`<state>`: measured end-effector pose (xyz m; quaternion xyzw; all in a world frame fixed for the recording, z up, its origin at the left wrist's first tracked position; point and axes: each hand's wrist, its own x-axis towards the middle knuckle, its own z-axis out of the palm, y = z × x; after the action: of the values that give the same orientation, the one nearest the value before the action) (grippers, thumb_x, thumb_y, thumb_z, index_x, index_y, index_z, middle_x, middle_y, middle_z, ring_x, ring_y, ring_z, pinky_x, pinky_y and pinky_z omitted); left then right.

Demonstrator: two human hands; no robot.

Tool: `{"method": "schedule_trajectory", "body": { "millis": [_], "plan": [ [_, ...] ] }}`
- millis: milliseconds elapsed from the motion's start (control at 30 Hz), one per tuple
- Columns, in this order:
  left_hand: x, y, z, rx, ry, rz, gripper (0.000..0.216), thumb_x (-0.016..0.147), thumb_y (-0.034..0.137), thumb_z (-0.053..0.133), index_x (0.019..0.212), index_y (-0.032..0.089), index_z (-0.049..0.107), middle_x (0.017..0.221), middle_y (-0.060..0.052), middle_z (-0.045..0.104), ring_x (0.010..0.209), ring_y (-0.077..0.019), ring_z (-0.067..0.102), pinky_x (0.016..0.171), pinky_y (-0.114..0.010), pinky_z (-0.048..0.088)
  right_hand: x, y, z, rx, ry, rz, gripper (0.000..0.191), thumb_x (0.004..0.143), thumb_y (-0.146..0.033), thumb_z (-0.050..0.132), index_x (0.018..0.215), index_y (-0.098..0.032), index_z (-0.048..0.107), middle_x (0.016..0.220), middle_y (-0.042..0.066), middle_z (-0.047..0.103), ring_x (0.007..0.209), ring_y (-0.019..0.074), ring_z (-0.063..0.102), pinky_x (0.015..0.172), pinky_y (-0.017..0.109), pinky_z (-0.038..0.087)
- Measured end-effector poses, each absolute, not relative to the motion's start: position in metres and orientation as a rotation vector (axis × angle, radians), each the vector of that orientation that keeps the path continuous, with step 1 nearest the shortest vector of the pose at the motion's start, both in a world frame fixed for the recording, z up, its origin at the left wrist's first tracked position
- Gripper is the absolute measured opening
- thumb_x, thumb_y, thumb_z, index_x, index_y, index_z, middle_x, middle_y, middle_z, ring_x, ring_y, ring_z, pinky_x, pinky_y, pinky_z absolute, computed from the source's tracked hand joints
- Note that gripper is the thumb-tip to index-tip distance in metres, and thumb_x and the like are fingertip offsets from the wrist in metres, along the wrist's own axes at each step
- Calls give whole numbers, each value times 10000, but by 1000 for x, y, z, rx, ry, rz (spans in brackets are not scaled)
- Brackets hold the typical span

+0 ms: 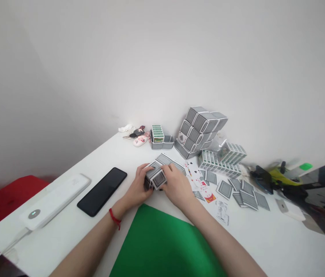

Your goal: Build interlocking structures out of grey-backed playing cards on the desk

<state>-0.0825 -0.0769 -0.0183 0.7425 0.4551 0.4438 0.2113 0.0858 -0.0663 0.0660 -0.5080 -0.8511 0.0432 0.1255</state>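
At the front of the white table, my left hand and my right hand grip a small box made of playing cards from its two sides. My fingers are closed around it, and parts of the box are hidden behind them. Just behind it lie patterned playing cards, face down. To the right of my right hand, face-up cards and more face-down cards are scattered. A tilted stack of card-built blocks stands farther back.
Green-and-white card packs sit by the stack; an open card tray holds more. Left are a black phone, a white power bank with a cable and keys with charms. Green fabric covers the near edge; a wall rises behind.
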Motion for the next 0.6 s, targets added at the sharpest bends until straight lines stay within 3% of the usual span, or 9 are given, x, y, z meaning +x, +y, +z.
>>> {"method": "schedule_trajectory", "body": {
  "millis": [67,167,267,400,600],
  "plan": [
    [-85,-75,-20,2034,1215,1255,726,605,-1,547,1253,237,322,1301,-107,318,1254,-279,319,1040,-492,304,91,-62,68,-1279,-2594,-22,573,675,-153,681,1194,-215,447,1176,132,524,1054,295,495,816,413,427],
    [-88,-72,-23,1931,1133,1272,775,638,26,558,1309,236,232,1297,-121,352,1200,-266,401,994,-475,371,98,-53,72,-1033,-2727,-109,703,657,-158,705,1272,-231,374,1312,126,433,1233,316,340,980,573,261],
    [-87,-69,-28,1858,1102,1275,843,675,90,600,1355,239,125,1340,-141,322,1178,-256,437,968,-447,404,99,-43,73,-922,-2801,-72,732,668,-159,694,1304,-215,335,1345,130,410,1291,299,275,1028,602,158],
    [-81,-65,-37,1844,1226,1356,940,652,220,699,1363,219,84,1370,-171,255,1235,-292,379,983,-470,376,94,-32,75,-817,-2890,-22,683,694,-152,661,1301,-181,349,1298,144,460,1251,279,352,1021,520,253],
    [-79,-62,-43,1772,1268,1323,890,686,215,680,1359,187,98,1281,-176,378,1166,-287,451,950,-480,396,90,-28,77,-744,-2966,-74,531,728,-210,648,1213,-153,440,1161,146,535,1068,256,509,883,406,403]
  ]
}}
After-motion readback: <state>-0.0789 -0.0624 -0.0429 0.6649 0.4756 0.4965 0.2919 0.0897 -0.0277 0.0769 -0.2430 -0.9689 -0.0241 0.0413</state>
